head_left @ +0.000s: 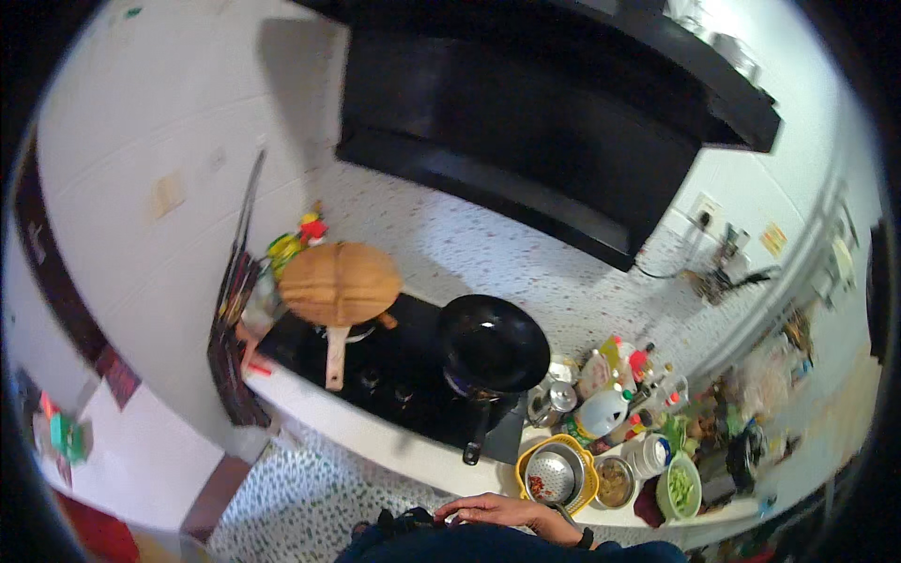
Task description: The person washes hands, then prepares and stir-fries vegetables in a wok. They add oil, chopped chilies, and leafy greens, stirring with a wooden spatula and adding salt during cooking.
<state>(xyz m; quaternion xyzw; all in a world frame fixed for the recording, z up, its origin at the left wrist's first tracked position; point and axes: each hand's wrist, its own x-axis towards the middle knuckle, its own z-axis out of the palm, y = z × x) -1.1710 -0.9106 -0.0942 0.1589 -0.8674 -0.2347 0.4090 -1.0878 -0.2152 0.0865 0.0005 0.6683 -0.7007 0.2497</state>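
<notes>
Fingers (462, 504) of the right hand (507, 511): extended, lying close together, pointing to the left, back of the hand upward. Hand is at the lower edge of the view, against or just in front of the dark blue clothing (488, 544); underside hidden, so cannot tell whether anything is held beneath the fingers. Dark band (586, 539) on the wrist. Nearest item to this hand: yellow basket (592, 490) on the pale counter (375, 437), just beyond the hand and to its right, not visibly touched. Inside the basket sits a perforated metal colander (560, 465), with small red pieces (538, 486) at its left side. Just right of the basket: metal bowl (630, 494) with brownish contents; further right, light green bowl (695, 508) holding green cut pieces (680, 486). Behind these, a cluster of bottles, including a large clear one (602, 414) with blue-white tint. Black hob (427, 408) to the left. Dark wok (495, 342) stands on its right burner, interior dark with a small highlight, handle (478, 432) directed toward the person. Over the left burner, a round wooden board or lid (343, 281), pale wooden handle (335, 361) directed toward the person; support below mostly hidden. Black range hood (507, 122) above.
</notes>
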